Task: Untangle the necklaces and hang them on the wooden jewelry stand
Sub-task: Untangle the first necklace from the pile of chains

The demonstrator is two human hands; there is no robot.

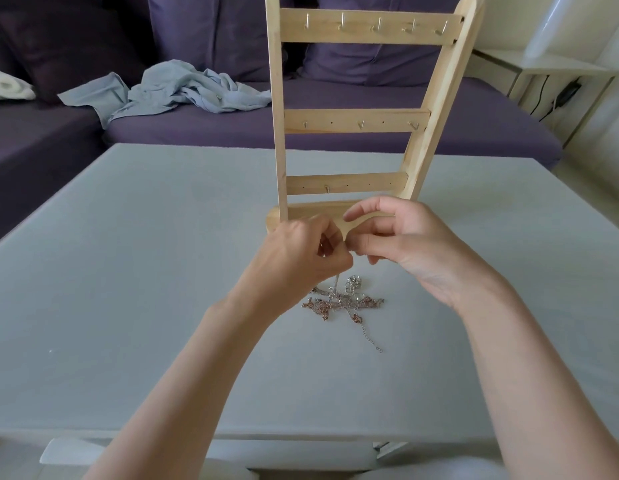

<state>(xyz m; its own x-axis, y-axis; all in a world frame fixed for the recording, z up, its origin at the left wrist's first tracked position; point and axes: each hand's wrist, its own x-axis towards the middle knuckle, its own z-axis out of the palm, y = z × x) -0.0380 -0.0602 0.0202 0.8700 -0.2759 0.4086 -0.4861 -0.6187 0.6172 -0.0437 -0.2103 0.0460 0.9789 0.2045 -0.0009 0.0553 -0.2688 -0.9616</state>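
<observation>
A tangled heap of silver and rose-gold necklaces (342, 301) lies on the grey table (128, 271), with a thin silver chain end trailing toward me. Just above the heap my left hand (301, 251) pinches a strand that hangs down into the tangle. My right hand (398, 240) meets it fingertip to fingertip and pinches the same fine chain. Behind the hands stands the wooden jewelry stand (356, 119), upright, with three crossbars of small metal hooks. All the hooks that I can see are bare. The hands hide part of the stand's base.
Past the table's far edge is a purple sofa (335, 126) with a crumpled pale blue cloth (176, 91) on it. A white side table (550, 71) with cables stands at the far right.
</observation>
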